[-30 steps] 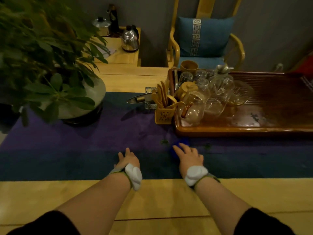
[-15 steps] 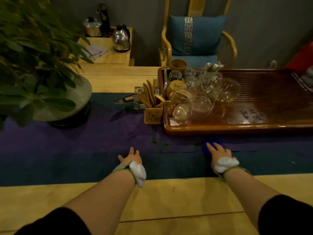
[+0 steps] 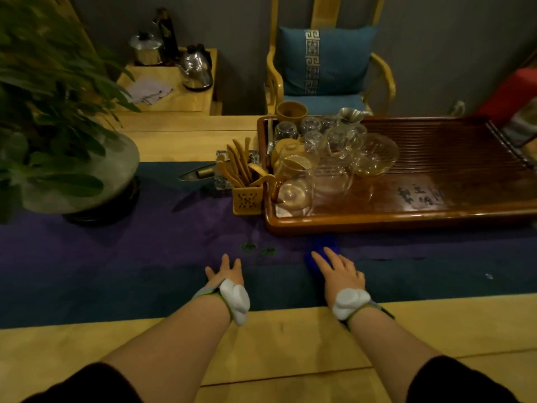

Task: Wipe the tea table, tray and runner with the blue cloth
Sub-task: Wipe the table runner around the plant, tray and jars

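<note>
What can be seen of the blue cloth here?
The blue cloth is a small, bright blue, soft-looking wad, bunched rather than spread. It lies on the dark runner, just in front of the tray; whether it touches the tray is unclear. The right hand lies on it with fingers straight, covering its near part. The left hand is apart from it.

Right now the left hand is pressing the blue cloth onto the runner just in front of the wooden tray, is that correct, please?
Not quite: the head view shows the right hand pressing the blue cloth onto the runner, just in front of the wooden tray. The left hand lies flat, without the cloth.
</note>
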